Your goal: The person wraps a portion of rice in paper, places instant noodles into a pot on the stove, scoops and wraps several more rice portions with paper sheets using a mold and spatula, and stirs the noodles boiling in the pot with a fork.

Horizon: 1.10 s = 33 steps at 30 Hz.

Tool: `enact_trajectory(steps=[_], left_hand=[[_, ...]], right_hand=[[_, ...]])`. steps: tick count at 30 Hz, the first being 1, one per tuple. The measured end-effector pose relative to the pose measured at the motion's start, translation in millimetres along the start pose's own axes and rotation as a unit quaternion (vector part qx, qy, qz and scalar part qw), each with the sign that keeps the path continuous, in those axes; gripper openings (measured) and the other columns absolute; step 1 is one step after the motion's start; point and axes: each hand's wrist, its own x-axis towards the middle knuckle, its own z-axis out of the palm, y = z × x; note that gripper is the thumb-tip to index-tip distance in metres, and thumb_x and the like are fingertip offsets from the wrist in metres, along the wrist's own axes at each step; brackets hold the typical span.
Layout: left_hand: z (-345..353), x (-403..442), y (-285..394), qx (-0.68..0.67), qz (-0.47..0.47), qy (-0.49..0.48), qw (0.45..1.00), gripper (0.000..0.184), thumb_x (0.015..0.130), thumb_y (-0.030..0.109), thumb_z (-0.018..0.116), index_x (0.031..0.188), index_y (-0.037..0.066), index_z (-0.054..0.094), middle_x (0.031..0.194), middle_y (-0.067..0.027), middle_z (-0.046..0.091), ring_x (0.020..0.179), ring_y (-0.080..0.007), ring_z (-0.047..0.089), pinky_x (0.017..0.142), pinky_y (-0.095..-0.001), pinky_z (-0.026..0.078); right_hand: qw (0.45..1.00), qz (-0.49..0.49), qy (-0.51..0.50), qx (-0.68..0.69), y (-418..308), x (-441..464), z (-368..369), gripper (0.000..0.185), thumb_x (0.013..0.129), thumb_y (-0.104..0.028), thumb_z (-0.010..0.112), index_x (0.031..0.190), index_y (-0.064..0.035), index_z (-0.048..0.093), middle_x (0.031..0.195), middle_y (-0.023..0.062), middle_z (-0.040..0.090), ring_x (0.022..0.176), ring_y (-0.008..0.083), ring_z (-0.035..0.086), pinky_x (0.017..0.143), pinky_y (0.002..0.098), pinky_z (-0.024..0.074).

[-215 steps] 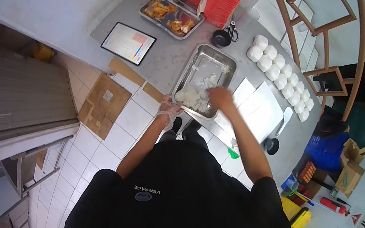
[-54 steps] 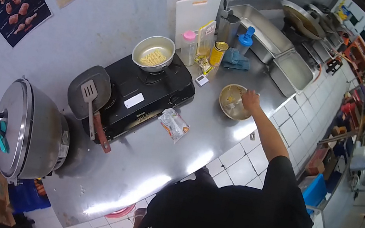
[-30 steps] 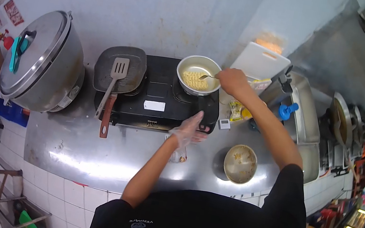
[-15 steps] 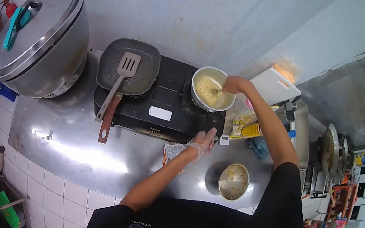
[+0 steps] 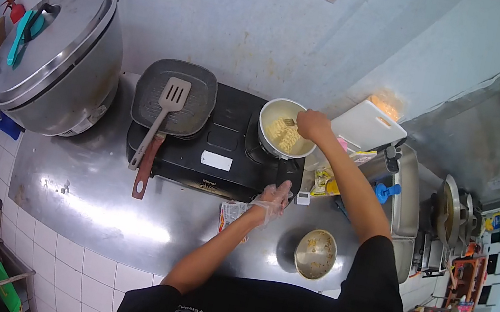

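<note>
Pale noodles lie in liquid in a small pot on the right burner of a black stove. My right hand is closed on a fork whose tines touch the noodles. In a clear plastic glove, my left hand is at the pot's black handle, at the stove's front edge; its grip is partly hidden by the fingers. A torn packet lies under my left wrist. Nearer me stands a metal bowl with brown residue.
A grill pan with a slotted spatula sits on the left burner. Far left is a large lidded cooker. Right of the pot are a small timer, a yellow packet, a white board and a blue-topped bottle.
The view has moved from another table to this stove. My right hand has left the metal bowl for the pot, and my left hand has come to the handle. The noodle block has shifted in the pot.
</note>
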Motion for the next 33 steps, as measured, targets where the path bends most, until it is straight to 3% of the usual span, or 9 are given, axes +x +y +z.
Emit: enact_trajectory(steps=[3,5,8,14,24,28,30,31,33], left_hand=[[2,-5,0,0.0,0.009,0.015,1.0,0.061,0.091,0.062,0.05,0.055,0.013,0.042,0.05,-0.0002,0.043,0.042,-0.0124,0.043,0.041,-0.0288,0.036],[3,-3,0,0.004,0.004,0.002,1.0,0.061,0.091,0.062,0.049,0.054,0.014,0.042,0.049,0.0002,0.042,0.042,-0.0121,0.043,0.041,-0.029,0.036],[1,-2,-2,0.028,0.002,0.01,1.0,0.063,0.091,0.063,0.048,0.053,0.015,0.041,0.048,0.0002,0.041,0.041,-0.0122,0.043,0.042,-0.0291,0.035],[-2,-1,-4,0.032,-0.004,0.005,0.999,0.063,0.09,0.066,0.048,0.053,0.015,0.04,0.048,0.0004,0.04,0.041,-0.0122,0.042,0.042,-0.0286,0.034],[-6,1,-3,0.037,-0.007,0.018,0.999,0.06,0.089,0.063,0.052,0.056,0.014,0.041,0.05,-0.0009,0.042,0.042,-0.0138,0.044,0.041,-0.0302,0.036],[-3,-5,-3,-0.002,-0.007,0.001,1.0,0.06,0.089,0.063,0.052,0.056,0.014,0.041,0.05,-0.0009,0.042,0.041,-0.0138,0.044,0.04,-0.0302,0.036],[-2,-5,1,-0.014,0.007,-0.01,1.0,0.061,0.089,0.063,0.052,0.056,0.014,0.041,0.05,-0.0008,0.041,0.041,-0.0139,0.044,0.04,-0.0303,0.036],[-2,-5,2,-0.002,-0.002,-0.001,1.0,0.061,0.089,0.063,0.052,0.056,0.014,0.041,0.05,-0.0006,0.041,0.041,-0.0138,0.044,0.04,-0.0303,0.036],[-3,-3,2,0.004,-0.011,0.011,1.0,0.061,0.089,0.063,0.052,0.055,0.014,0.042,0.05,-0.0004,0.041,0.041,-0.0137,0.044,0.04,-0.0303,0.036]], right_hand=[[0.989,0.049,-0.088,0.112,12,16,11,0.024,0.082,-0.018,0.057,0.092,-0.001,0.071,0.092,0.02,0.07,0.088,0.0308,0.069,0.075,0.0453,0.0548],[0.917,0.126,-0.292,0.241,18,18,-8,0.024,0.078,-0.017,0.061,0.095,-0.0035,0.072,0.101,0.0211,0.069,0.093,0.0301,0.069,0.076,0.0417,0.0555],[0.923,0.103,-0.31,0.203,24,14,-30,0.025,0.079,-0.014,0.058,0.098,-0.003,0.071,0.105,0.0202,0.068,0.095,0.031,0.068,0.078,0.042,0.0552],[0.998,0.049,-0.011,0.036,-4,-23,-54,0.023,0.08,-0.016,0.058,0.092,-0.0035,0.072,0.095,0.0209,0.07,0.094,0.0353,0.068,0.079,0.0438,0.054],[0.994,0.039,-0.084,0.05,-29,-4,-15,0.028,0.082,-0.014,0.056,0.103,-0.0043,0.07,0.109,0.0173,0.068,0.101,0.0329,0.066,0.082,0.0431,0.0543],[0.979,-0.071,-0.185,0.04,0,30,14,0.025,0.08,-0.015,0.058,0.094,-0.0003,0.072,0.085,0.0191,0.071,0.076,0.0336,0.07,0.066,0.0439,0.0535],[0.868,0.102,-0.358,0.328,19,36,8,0.03,0.077,-0.018,0.065,0.095,0.0058,0.068,0.07,0.0145,0.067,0.053,0.0231,0.06,0.049,0.0379,0.0483],[0.871,0.093,-0.378,0.3,25,40,3,0.035,0.078,-0.026,0.068,0.093,0.0048,0.068,0.064,0.0084,0.064,0.048,0.0154,0.052,0.044,0.0334,0.0445],[0.92,0.051,-0.312,0.231,26,25,-32,0.032,0.078,-0.024,0.066,0.093,0.0038,0.068,0.069,0.0104,0.066,0.053,0.0193,0.058,0.049,0.0355,0.048]])
